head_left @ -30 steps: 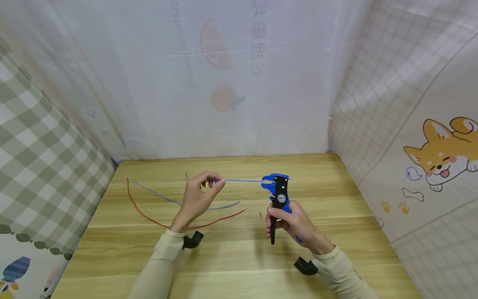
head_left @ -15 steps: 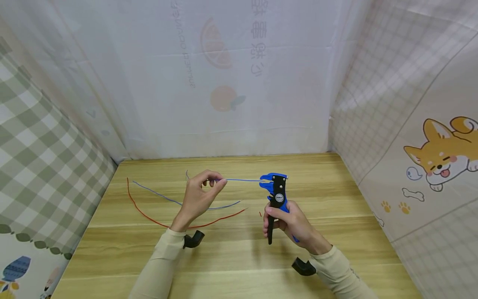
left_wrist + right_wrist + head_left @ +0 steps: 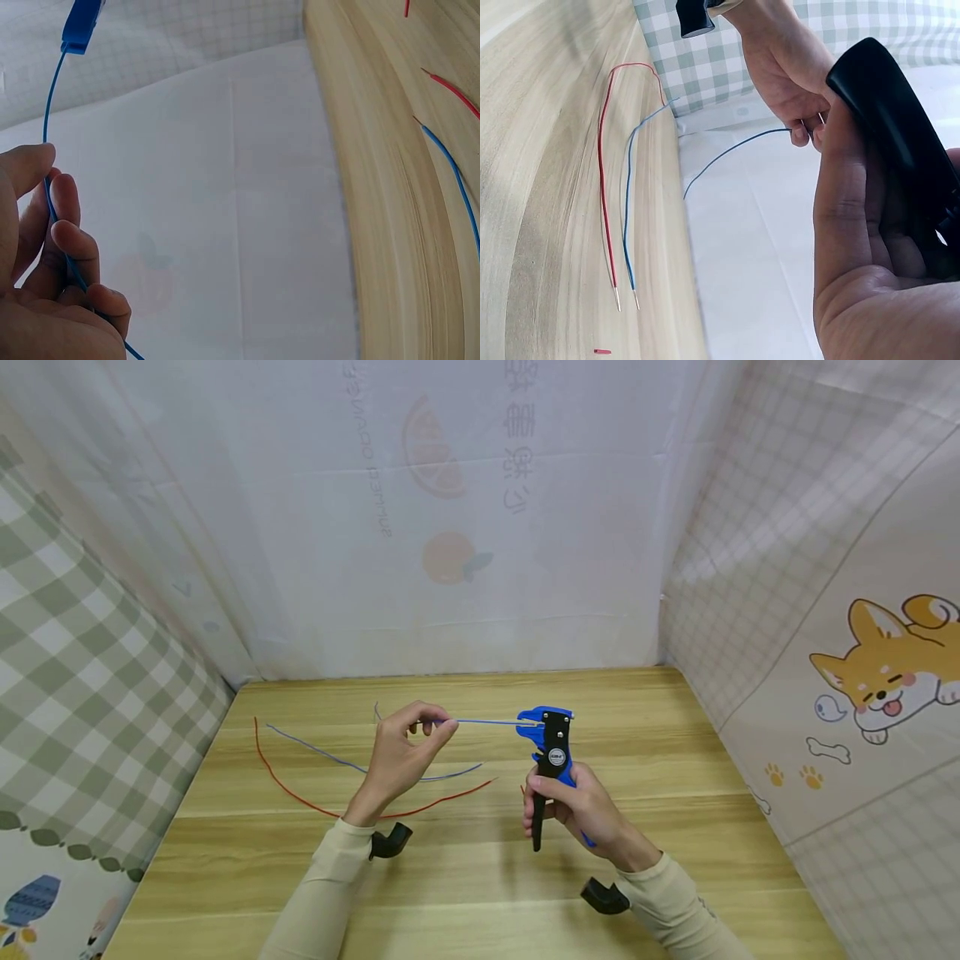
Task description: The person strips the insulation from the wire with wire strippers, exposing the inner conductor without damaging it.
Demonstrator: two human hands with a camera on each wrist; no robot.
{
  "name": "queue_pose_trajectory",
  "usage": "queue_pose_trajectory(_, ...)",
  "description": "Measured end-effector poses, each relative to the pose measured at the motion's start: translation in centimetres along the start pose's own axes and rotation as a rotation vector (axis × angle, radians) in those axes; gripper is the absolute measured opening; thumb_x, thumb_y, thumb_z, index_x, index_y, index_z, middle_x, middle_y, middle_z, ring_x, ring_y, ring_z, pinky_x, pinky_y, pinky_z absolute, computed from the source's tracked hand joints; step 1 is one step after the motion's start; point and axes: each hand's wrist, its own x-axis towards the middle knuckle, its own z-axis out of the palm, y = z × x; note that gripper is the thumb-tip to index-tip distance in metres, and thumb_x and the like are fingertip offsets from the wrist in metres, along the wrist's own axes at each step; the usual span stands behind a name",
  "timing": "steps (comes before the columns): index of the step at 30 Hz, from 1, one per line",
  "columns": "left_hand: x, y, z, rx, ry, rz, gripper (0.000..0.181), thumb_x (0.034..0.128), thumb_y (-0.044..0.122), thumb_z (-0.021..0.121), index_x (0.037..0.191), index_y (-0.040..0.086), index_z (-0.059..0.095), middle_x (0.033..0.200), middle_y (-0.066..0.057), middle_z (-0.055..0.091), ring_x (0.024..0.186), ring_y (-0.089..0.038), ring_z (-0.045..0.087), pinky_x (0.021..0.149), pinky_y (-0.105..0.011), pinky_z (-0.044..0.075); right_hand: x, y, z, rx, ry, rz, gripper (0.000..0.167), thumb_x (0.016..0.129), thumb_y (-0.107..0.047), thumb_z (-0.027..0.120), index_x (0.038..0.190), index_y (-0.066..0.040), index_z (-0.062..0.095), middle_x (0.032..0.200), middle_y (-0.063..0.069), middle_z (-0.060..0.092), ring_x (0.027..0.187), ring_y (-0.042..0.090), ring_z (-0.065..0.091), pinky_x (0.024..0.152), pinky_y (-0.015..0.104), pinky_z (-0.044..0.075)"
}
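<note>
Between thumb and fingers my left hand pinches a blue wire above the table. In the left wrist view, this wire runs on down across the curled fingers. My right hand grips the handles of a blue-and-black wire stripper, its blue head pointing left. The wire's right end lies in the slot between the stripper's jaws; whether they touch it I cannot tell. Seen from the right wrist, the black handle crosses the palm, and the stripper's head is out of sight.
On the wooden table lie a second blue wire and a red wire, with bare copper at their near ends. A short red scrap lies near the right hand. Fabric walls enclose the back and sides.
My right hand has carried the wire stripper a little to the left, so the blue wire reaches deeper between its jaws. The left hand has hardly moved.
</note>
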Motion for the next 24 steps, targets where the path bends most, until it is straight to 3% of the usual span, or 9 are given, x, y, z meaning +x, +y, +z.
queue_pose_trajectory(24,-0.01,-0.08,0.0,0.006,0.001,0.047,0.007,0.1004,0.005,0.085,0.101,0.012,0.082,0.089,-0.005,0.078,0.082,-0.014,0.058,0.076,-0.026,0.045,0.07,0.05,0.12,-0.008,-0.005,0.003,0.018,0.12,-0.012,0.047,0.111,-0.004,0.061,0.092,-0.002,0.072,0.083,0.014,0.078,0.082,0.038,0.07)
